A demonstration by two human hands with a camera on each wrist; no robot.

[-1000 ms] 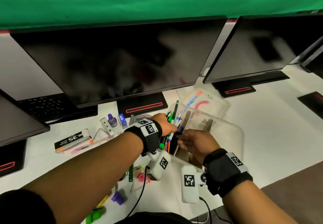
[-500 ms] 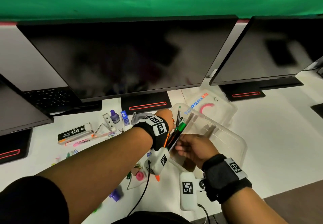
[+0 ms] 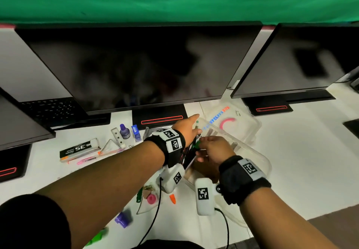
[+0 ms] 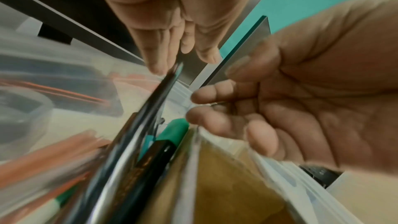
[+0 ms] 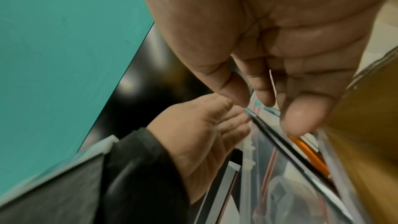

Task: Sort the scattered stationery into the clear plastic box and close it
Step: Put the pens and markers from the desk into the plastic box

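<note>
Head view, near to far: loose bits on the desk in front of the box, namely a purple piece, a pink piece and an orange cap. None of them is boxed yet.

Change over the last second: the left hand was wrapped around the pen bundle above the box. Now its fingers are stretched out flat, tips at the far end of one dark pen, and the bundle lies along the left compartment of the clear plastic box. It looks released, nudging rather than gripping.

The right hand has its palm open and fingers relaxed. Its fingertips are at the cap of the green marker, and it looks to be seating the marker. I see no grasp.

My read is that the pens are done and both hands are about to be free.

The lid is open and lies flat behind the box. Further left, well apart from the box, the staple box, the ink bottle and the small items beside them are untouched. The monitors are behind.

The task is partway: the remaining scatter goes in next, then the lid closes.
</note>
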